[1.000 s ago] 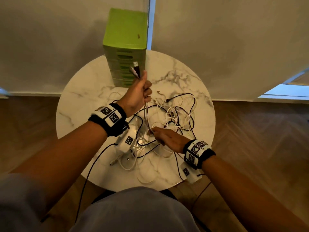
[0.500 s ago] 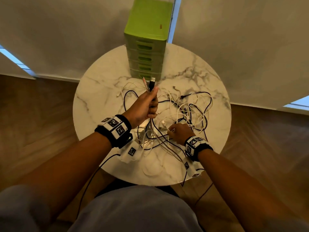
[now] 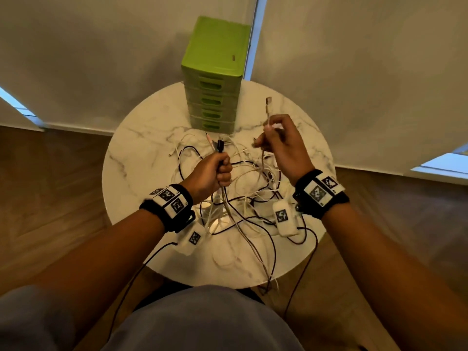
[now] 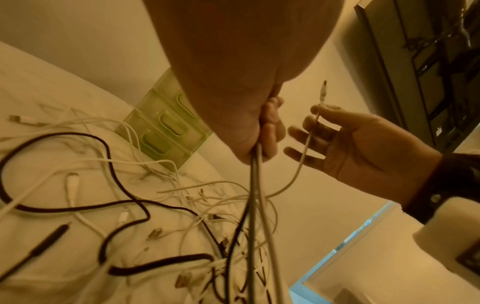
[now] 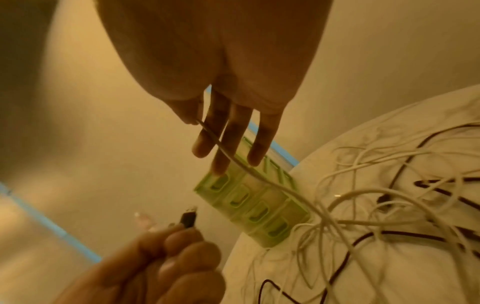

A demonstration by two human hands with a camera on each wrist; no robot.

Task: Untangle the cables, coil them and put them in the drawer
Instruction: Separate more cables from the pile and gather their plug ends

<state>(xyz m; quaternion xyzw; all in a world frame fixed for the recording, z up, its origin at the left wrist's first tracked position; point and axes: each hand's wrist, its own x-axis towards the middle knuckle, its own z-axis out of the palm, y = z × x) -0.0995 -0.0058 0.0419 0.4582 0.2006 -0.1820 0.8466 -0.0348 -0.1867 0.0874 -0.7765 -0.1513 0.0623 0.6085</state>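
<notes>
Green drawer unit [image 3: 214,79] closed, contents unseen; left hand [image 3: 211,173] fisted around cable ends [image 3: 219,147]; right hand [image 3: 281,145] pinching white cable [image 3: 268,107], raised.

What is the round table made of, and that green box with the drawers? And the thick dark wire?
The round table looks like polished marble or a marble-look top: white with grey veins and a soft shine. The green drawer box seems to be plastic: smooth, even colour, moulded handle slots. The thick dark cable looks cloth-braided, with a rough matt surface, though blur leaves that uncertain.
</notes>
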